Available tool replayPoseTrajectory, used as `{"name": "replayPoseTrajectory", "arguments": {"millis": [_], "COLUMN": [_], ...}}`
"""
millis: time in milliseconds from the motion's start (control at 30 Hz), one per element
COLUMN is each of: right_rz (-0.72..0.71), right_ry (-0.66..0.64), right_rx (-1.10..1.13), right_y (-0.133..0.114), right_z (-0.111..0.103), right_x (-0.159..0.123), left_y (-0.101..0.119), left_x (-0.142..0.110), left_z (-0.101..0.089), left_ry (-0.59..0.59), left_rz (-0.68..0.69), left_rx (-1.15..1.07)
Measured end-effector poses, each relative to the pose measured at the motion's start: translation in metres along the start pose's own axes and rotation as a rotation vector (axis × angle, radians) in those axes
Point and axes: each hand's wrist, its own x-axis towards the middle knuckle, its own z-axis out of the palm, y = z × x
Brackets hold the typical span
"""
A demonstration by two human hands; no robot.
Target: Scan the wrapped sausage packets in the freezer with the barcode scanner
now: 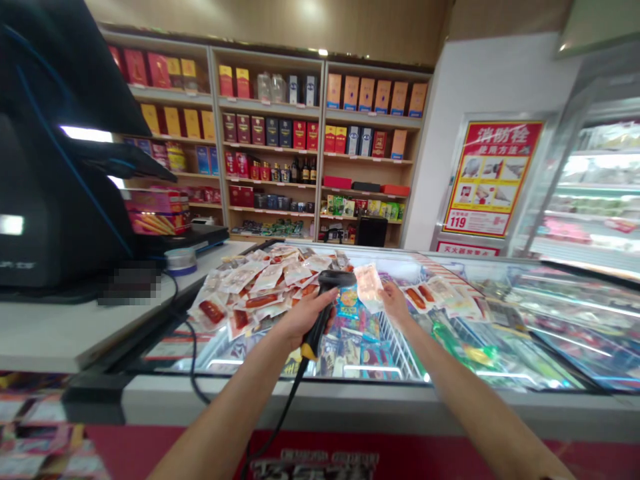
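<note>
My left hand (304, 315) is wrapped round the grip of a black and yellow barcode scanner (316, 332), whose head points right. A cable runs down from its handle. Facing the scanner's head is a clear vacuum-packed food packet (369, 285), pinched at its right edge by my right hand (395, 301). Both hands are above the glass top of a chest freezer (350, 393). On the glass to the left lies a heap of similar packets (260, 283) with reddish-brown food inside. Several more packets (440, 295) lie to the right.
A counter (55, 333) on the left carries a dark checkout terminal (55, 167) and a round tin (181, 260). Under the freezer glass are baskets of colourful packages (350, 340). Shelves of boxes and bottles (273, 133) stand behind, with a red poster (493, 179) on the wall.
</note>
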Motion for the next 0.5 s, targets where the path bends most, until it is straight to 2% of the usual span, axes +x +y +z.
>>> {"name": "replayPoseTrajectory", "arguments": {"millis": [400, 500], "right_rz": [-0.015, -0.015], "right_ry": [-0.049, -0.006], "right_rx": [0.019, -0.040], "right_y": [-0.0020, -0.0027], "right_z": [0.0005, -0.0019], "right_x": [-0.0030, -0.0019], "left_y": [0.0070, 0.0071], "left_x": [0.0023, 0.0023], "left_z": [0.0021, 0.0034], "left_ry": [-0.066, -0.047], "left_rz": [-0.037, -0.027], "left_rx": [-0.092, -0.094]}}
